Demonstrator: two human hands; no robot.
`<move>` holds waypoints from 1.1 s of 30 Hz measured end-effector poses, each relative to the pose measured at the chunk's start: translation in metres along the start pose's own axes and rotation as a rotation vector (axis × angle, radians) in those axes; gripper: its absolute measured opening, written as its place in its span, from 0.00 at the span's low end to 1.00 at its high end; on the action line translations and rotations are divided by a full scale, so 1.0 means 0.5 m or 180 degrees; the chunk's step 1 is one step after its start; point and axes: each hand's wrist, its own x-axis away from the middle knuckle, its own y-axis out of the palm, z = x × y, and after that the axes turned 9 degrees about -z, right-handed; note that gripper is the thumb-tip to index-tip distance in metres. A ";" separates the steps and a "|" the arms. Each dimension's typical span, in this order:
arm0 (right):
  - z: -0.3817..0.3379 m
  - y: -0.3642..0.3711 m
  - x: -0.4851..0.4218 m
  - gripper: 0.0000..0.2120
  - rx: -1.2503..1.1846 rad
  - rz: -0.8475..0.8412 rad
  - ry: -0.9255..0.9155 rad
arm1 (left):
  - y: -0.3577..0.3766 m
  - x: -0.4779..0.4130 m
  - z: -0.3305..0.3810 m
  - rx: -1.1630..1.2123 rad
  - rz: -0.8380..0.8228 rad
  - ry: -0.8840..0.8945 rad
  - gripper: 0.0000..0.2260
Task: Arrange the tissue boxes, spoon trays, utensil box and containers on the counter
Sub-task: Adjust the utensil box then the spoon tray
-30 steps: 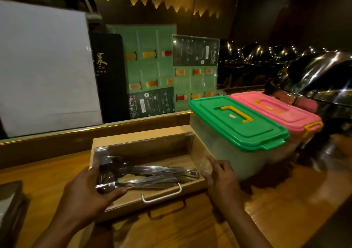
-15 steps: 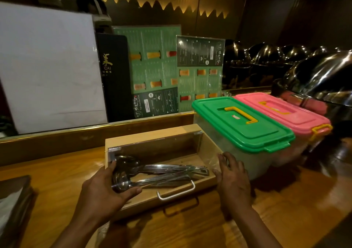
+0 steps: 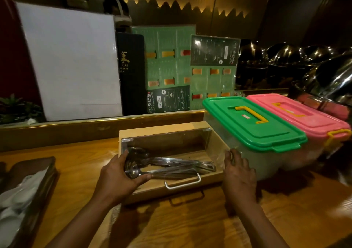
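A pale wooden utensil box (image 3: 163, 131) with a clear lid and a metal handle stands on the wooden counter (image 3: 190, 225), with steel ladles (image 3: 162, 165) inside. My left hand (image 3: 118, 179) grips its front left corner, thumb lying on the lid. My right hand (image 3: 238, 177) presses flat against its right end, fingers spread. Right of the box, a clear container with a green lid (image 3: 253, 125) touches a container with a pink lid (image 3: 301, 114). A dark tray of white spoons (image 3: 24, 192) lies at the left edge.
A raised wooden ledge (image 3: 95, 131) runs behind the box, carrying a white board (image 3: 70, 64), a black menu (image 3: 131, 72) and green menu cards (image 3: 171, 66). Shiny chafing-dish domes (image 3: 331, 76) crowd the right. A plant (image 3: 17, 108) sits far left.
Both hands have kept their hold on the utensil box. The view has shifted left, so the box and containers now appear further right in the frame.
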 end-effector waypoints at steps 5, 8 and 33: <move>0.003 -0.006 0.002 0.37 -0.0008 -0.0151 0.0010 | -0.002 0.003 0.007 0.0255 -0.0012 0.0072 0.43; -0.005 -0.023 0.003 0.35 -0.0069 -0.0204 0.0051 | -0.011 0.005 0.007 0.0459 -0.0072 0.0111 0.42; -0.816 -0.049 0.404 0.45 -0.1644 -0.1410 -0.2137 | -0.410 0.110 -0.474 -0.0961 -0.0502 -0.0098 0.28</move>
